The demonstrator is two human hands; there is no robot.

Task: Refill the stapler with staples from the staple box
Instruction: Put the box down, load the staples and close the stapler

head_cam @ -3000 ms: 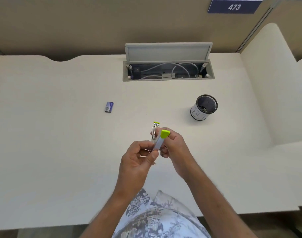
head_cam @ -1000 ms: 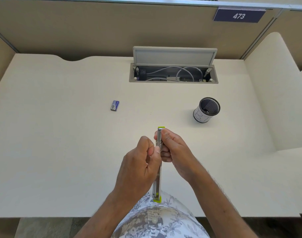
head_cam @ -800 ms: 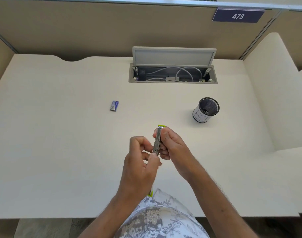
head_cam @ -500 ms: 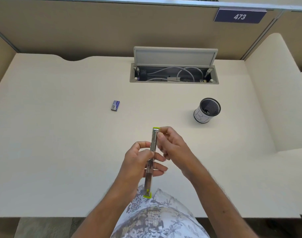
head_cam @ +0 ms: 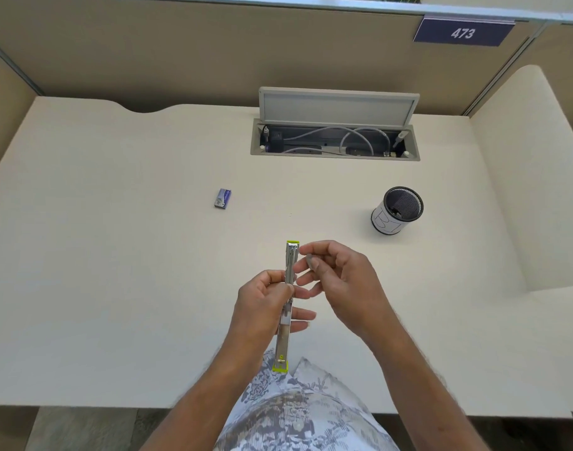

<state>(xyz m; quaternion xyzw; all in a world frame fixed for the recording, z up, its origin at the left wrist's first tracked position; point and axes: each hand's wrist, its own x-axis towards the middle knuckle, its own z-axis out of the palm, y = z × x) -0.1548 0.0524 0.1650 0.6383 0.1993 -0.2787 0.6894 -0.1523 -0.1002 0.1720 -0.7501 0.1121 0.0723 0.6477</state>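
The stapler (head_cam: 289,307), metal with lime-green ends, is swung open into one long straight line above the desk's near edge. My left hand (head_cam: 262,307) grips it around the middle. My right hand (head_cam: 337,281) hovers just right of the stapler's far end, thumb and fingertips pinched on a small grey piece (head_cam: 309,260) that looks like a strip of staples. The small blue staple box (head_cam: 222,199) lies on the desk (head_cam: 116,255), well to the far left of both hands.
A black mesh pen cup (head_cam: 397,209) with a white label stands at the right. An open cable hatch (head_cam: 335,138) with its lid raised sits at the back of the desk. A cream partition rises along the right side.
The stapler went from folded to fully opened out. In the last half second my right hand came off its far end and shifted slightly right, fingers pinched.
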